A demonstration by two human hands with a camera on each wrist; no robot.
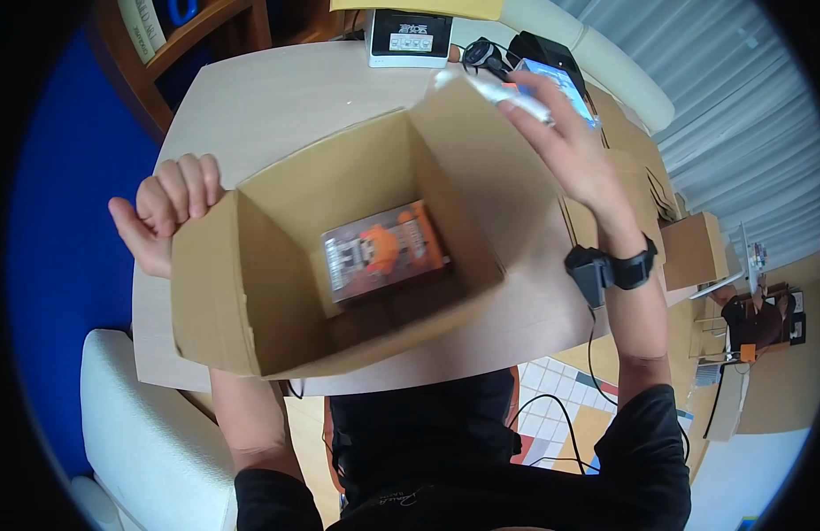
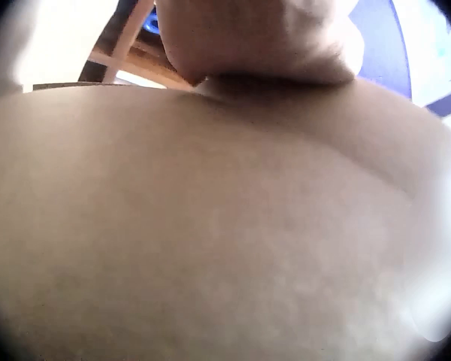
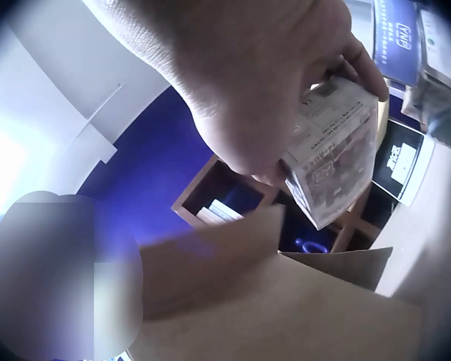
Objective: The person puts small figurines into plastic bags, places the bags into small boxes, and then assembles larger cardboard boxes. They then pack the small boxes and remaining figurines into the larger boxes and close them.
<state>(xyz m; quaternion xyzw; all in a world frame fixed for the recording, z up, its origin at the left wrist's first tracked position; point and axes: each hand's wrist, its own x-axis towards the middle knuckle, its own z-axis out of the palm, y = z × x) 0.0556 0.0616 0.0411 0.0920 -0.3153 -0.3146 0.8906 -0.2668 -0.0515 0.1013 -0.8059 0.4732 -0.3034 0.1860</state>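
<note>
An open cardboard box [image 1: 321,168] stands tilted in the middle of the head view, a dark printed box with an orange figure [image 1: 383,250] lying inside it. At its left flap, my left hand [image 1: 166,208] grips the edge with curled fingers, thumb sticking out to the left; in the left wrist view skin fills most of the picture, with the curled hand [image 2: 263,37] at the top. Above the right flap, my right hand [image 1: 565,146] holds a small pale box, blurred here. The right wrist view shows this printed box [image 3: 334,150] pinched in my right hand [image 3: 263,90], above the cardboard flaps.
At the table's [image 1: 242,97] back edge are a white-and-black device [image 1: 410,40], a coiled black cable [image 1: 485,57] and a lit screen [image 1: 560,88]. Flat cardboard [image 1: 635,177] lies at the right, with another carton [image 1: 693,250] beyond. A white chair [image 1: 153,416] stands front left.
</note>
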